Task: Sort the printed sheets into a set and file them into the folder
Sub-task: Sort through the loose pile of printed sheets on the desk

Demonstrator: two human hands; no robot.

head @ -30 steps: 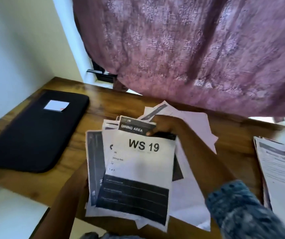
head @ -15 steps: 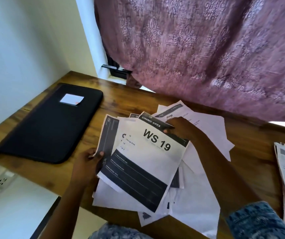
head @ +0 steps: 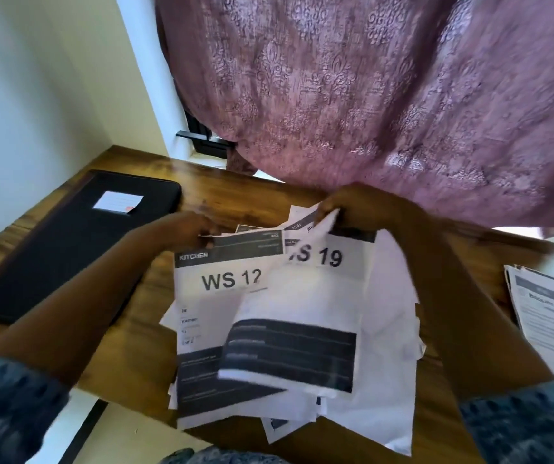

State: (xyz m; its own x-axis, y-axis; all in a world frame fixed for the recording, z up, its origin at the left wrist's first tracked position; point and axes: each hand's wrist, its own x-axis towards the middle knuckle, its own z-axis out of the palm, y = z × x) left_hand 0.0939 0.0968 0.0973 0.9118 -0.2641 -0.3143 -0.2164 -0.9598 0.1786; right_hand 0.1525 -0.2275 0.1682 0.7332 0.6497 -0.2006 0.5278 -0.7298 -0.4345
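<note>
A loose pile of printed sheets [head: 389, 380] lies on the wooden table [head: 155, 303]. My right hand [head: 352, 205] pinches the top edge of the "WS 19" sheet [head: 315, 316], lifted and tilted over the pile. My left hand [head: 185, 231] grips the top left corner of the "KITCHEN WS 12" sheet [head: 208, 306], which lies partly under the WS 19 sheet. A closed black folder [head: 68, 249] with a white label rests flat on the table at the left, apart from both hands.
A second stack of printed sheets [head: 550, 316] sits at the table's right edge. A purple patterned curtain [head: 369, 95] hangs over the far side of the table. A white wall [head: 34, 95] borders the left. The pile overhangs the table's front edge.
My right hand has lifted the WS 19 sheet up and to the right, uncovering the WS 12 sheet. My left hand moved from the pile's lower left up to that sheet's top corner.
</note>
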